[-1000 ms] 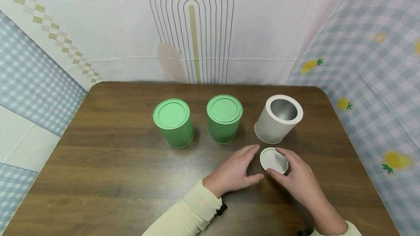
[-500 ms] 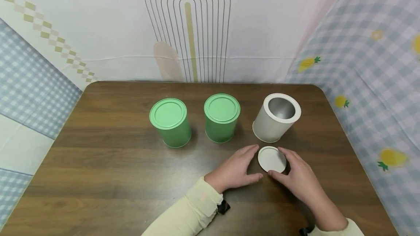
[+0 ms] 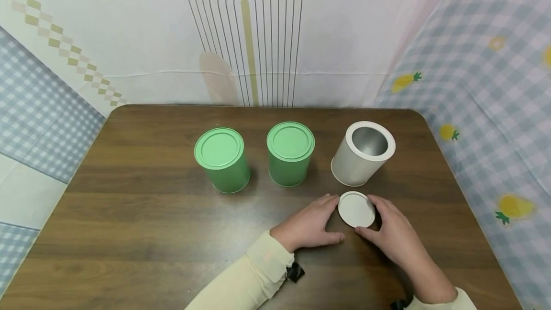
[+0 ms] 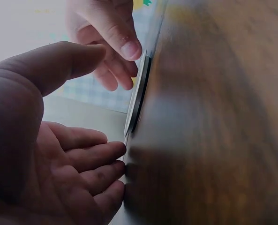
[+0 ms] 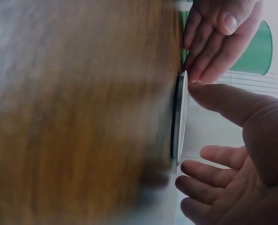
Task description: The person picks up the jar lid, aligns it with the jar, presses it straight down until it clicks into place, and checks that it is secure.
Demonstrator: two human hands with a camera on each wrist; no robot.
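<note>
A round white lid [image 3: 356,209] lies flat on the wooden table, in front of an open white can [image 3: 355,169] with a bare metal inside. My right hand [image 3: 393,228] is at the lid's right side, its thumb and fingers spread around the edge without gripping. In the right wrist view, the thumb tip [image 5: 197,86] is right at the rim of the lid [image 5: 181,122]. On the other side, my left hand [image 3: 307,224] holds nothing; its fingertips are right at the lid's left edge and the thumb stands apart.
Two green cans with green lids stand left of the white one: a nearer green can [image 3: 288,154] and a farther green can [image 3: 221,159]. Patterned cloth [image 3: 344,37] hangs behind the brown table [image 3: 142,214] and along both sides.
The lid, tilted in my right hand a second ago, now lies flat. My right thumb and fingers have eased off its edge; my left fingertips have come up to it.
</note>
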